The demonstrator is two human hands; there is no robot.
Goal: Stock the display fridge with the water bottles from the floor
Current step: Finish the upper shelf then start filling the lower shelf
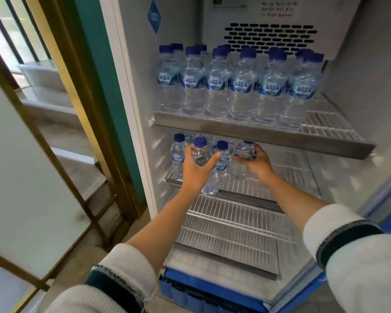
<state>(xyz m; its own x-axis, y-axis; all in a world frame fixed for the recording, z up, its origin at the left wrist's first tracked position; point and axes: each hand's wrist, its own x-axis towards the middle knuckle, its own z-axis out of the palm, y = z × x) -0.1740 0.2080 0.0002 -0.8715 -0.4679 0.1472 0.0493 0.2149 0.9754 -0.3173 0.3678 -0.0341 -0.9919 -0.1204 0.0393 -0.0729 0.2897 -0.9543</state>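
Both hands are gripping bottles inside the display fridge (131, 91). Left hand (195, 169) is wrapping around a water bottle (202, 159), fingers clamped on its body, its base hanging just in front of the middle shelf (280, 175). Right hand (255, 160) is closing on a second bottle (245, 150), whose cap is partly hiding under the upper shelf's front edge (264, 134). Between and left of the hands, shelved bottles (178, 154) are standing; those behind are hard to make out. Above the hands, a full row (239, 86) is standing.
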